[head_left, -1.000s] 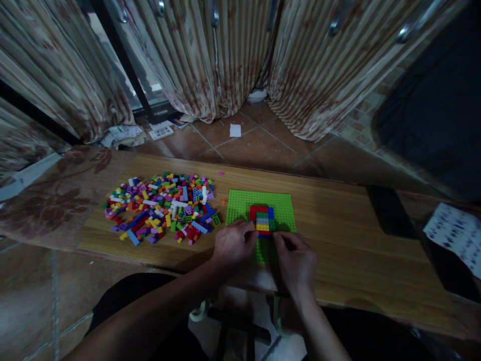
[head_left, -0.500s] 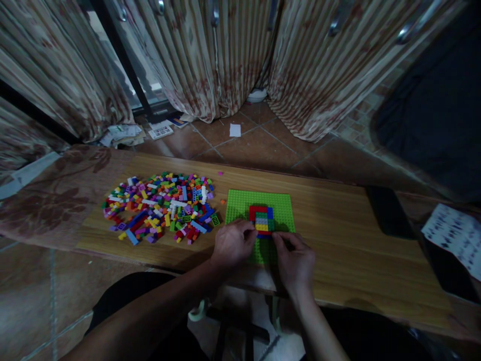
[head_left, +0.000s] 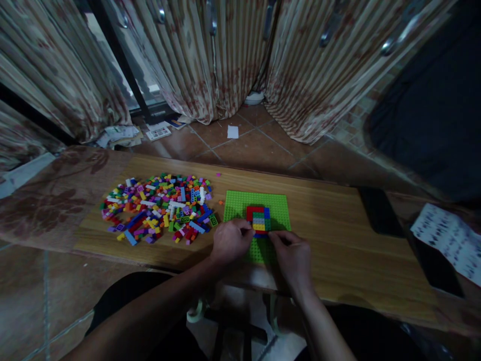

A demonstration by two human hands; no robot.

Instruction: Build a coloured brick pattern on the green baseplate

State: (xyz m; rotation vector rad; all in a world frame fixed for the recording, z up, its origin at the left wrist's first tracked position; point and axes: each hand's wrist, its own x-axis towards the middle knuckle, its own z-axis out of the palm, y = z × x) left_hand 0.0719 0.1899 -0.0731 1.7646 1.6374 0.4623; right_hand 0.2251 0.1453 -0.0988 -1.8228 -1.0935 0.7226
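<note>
A green baseplate (head_left: 236,200) lies on the wooden table, with a squarish structure of red, blue, green, white and yellow bricks (head_left: 258,220) standing on it. My left hand (head_left: 232,240) is closed at the structure's lower left corner, thumb and index finger against its side. At the lower right corner, my right hand (head_left: 293,253) pinches with its fingertips touching the front edge, where red and blue bricks show. Whether either hand grips a separate brick is too small to tell.
A large spread of loose coloured bricks (head_left: 161,208) covers the left part of the table (head_left: 338,260). A dark flat object (head_left: 381,210) lies at the right end, near a printed sheet (head_left: 449,240). Curtains hang beyond the tiled floor.
The whole view has shifted slightly, so the table items appear a little further left. Both hands stay at the structure's front corners, with no clear change in their hold.
</note>
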